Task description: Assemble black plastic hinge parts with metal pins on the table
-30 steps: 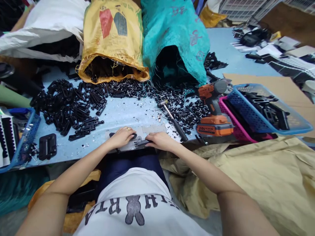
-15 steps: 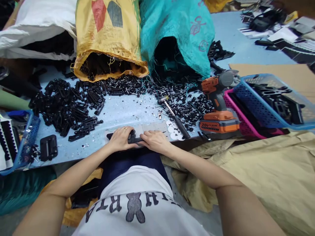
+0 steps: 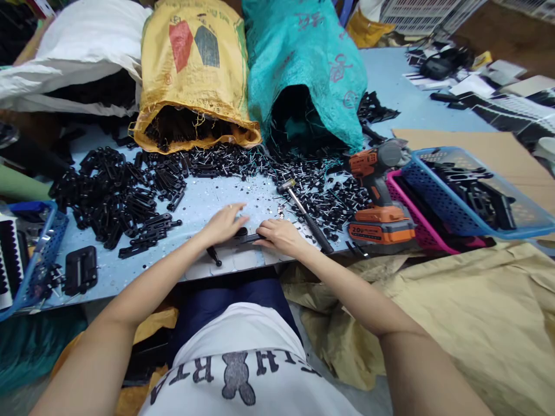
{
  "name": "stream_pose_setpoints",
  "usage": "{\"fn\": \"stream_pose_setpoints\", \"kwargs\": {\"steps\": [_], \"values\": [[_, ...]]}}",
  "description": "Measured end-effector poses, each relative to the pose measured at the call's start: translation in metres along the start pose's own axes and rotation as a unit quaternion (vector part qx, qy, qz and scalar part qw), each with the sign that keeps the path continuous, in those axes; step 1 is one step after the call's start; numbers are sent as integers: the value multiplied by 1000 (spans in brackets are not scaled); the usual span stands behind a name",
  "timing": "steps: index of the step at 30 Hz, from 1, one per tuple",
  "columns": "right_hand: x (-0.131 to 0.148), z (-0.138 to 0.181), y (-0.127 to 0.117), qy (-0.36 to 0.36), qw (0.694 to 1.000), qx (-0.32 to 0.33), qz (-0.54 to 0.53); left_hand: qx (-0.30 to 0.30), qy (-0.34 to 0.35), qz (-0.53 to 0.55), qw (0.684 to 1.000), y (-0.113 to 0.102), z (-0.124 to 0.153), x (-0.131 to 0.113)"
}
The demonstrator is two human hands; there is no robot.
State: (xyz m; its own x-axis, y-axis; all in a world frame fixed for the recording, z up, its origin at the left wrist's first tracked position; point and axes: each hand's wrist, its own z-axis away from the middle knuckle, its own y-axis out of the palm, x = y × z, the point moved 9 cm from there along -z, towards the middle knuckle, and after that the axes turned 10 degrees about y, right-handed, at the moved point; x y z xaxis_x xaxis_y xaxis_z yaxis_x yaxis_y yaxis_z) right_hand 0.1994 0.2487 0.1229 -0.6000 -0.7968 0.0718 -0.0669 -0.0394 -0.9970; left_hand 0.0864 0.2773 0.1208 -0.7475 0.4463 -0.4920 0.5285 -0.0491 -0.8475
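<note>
My left hand (image 3: 224,223) hovers over the near part of the table, thumb and fingers apart, with nothing visible in it. My right hand (image 3: 281,237) has its fingers closed on the right end of a long black plastic part (image 3: 248,238) at the table's front edge. Below my left hand, a black piece with a ball-like tip (image 3: 215,256) points toward me; whether it joins the part is hidden. A hammer (image 3: 304,215) lies just right of my right hand, its head pointing away. Behind my hands is a spread of small black pieces with metal pins (image 3: 326,193).
Black plastic arms (image 3: 104,190) are heaped at the left. White, yellow (image 3: 195,75) and teal (image 3: 303,63) sacks lie along the back. An orange cordless drill (image 3: 379,199) stands at the right, beside a blue basket (image 3: 451,199). A dark rectangular part (image 3: 81,270) lies front left.
My left hand has come off the black part, lifted away from me and opened. The ball-tipped piece now shows below it. My right hand stays on the part. The view has tilted up slightly.
</note>
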Motion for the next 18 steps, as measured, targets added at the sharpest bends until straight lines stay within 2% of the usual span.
{"fn": "stream_pose_setpoints", "kwargs": {"steps": [2, 5, 8, 10, 12, 15, 18], "values": [[-7, 5, 6, 7, 1000, -25, -15, -64, -61, -36, 995, -14, -44, 25], [-9, 14, 16, 14, 999, -36, -28, -48, -115, -98, 987, -10, -100, 54], [-11, 15, 15, 13, 998, -33, -45, -25, -128, -107, 986, 2, -122, 66], [-29, 5, 4, 39, 996, -50, -64, -30, -123, -106, 986, 4, -117, 65], [-63, -16, -11, 104, 989, -77, -67, -41, -116, -110, 986, 0, -100, 60], [-120, -61, -24, 217, 972, -93, -15, -109, -122, -68, 984, -21, -55, 53], [-148, -109, -16, 244, 968, -37, 53, -188, -160, -1, 969, -42, 3, 59]]}}
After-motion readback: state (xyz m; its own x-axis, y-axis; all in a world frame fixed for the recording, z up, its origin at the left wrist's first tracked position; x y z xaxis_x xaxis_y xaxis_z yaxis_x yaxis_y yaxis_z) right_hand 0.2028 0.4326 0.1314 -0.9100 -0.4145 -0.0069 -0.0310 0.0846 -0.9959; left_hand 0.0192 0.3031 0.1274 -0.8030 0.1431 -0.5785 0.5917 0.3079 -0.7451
